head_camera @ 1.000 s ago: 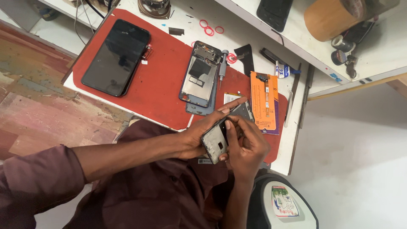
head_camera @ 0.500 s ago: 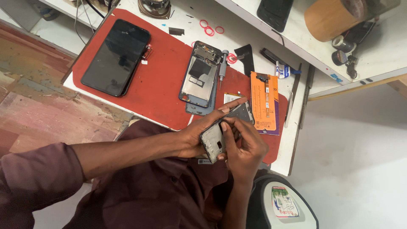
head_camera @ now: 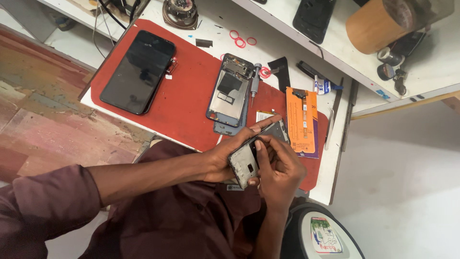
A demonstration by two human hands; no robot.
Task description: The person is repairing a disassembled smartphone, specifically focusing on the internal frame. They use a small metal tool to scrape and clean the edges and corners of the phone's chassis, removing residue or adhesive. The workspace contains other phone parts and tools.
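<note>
Both hands grip a phone frame [head_camera: 251, 156] near the table's front edge: left hand [head_camera: 225, 156] wrapped under its lower end, right hand [head_camera: 280, 168] closed on its side, fingertips [head_camera: 258, 144] pressing the inner face. At 1 o'clock, close by, orange battery [head_camera: 302, 120]. At 11 o'clock, opened phone [head_camera: 230, 91] with screwdriver [head_camera: 255, 79] alongside; farther at 10 o'clock, black phone [head_camera: 139, 72] on red mat [head_camera: 187, 105].

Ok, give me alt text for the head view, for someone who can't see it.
Both hands hold an opened phone frame above a red work mat: left hand cradling it, right hand fingering its edge. On the mat lie a black phone, a stripped phone chassis, a screwdriver and an orange part.
</note>
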